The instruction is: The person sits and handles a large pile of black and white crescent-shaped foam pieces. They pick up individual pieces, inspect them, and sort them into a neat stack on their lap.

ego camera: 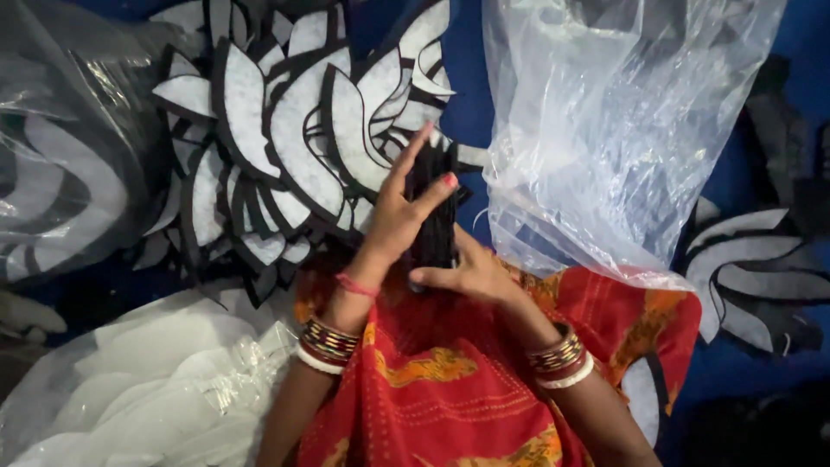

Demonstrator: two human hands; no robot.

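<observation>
At centre frame, your left hand (pixel 399 207) and right hand (pixel 471 275) both clasp the black stack (pixel 435 212); square its edges evenly, keeping clear of the plastic bag (pixel 605 130) at 2 o'clock.

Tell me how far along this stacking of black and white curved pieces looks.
Looks done: bagged pieces at left, apparently the same kind. In hand: the left hand and right hand square up a black-edged stack. Left: a big loose pile ahead, and the clear bag at right looks nearly empty. Probably somewhere midway.
</observation>
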